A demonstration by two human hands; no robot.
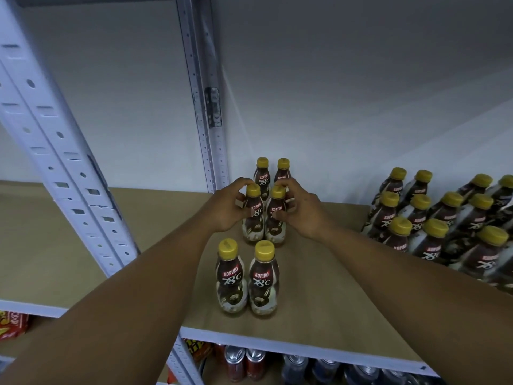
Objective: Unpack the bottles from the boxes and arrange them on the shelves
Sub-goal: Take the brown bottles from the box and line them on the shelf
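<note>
Yellow-capped and upright, the left bottle [254,218] and right bottle [275,220] stand side by side on the shelf board [319,287]. The left hand [224,211] is curled round one and the right hand [302,213] round the other. A back pair [262,176] stands just beyond the grip, a front pair [231,276] on its near side, and a bottle block [444,218] well right of the right hand.

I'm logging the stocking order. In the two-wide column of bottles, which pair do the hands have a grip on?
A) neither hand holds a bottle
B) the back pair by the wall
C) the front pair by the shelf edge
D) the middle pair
D: the left hand grips the middle-left bottle and the right hand grips the middle-right bottle, while the front pair and the back pair stand free.
</note>
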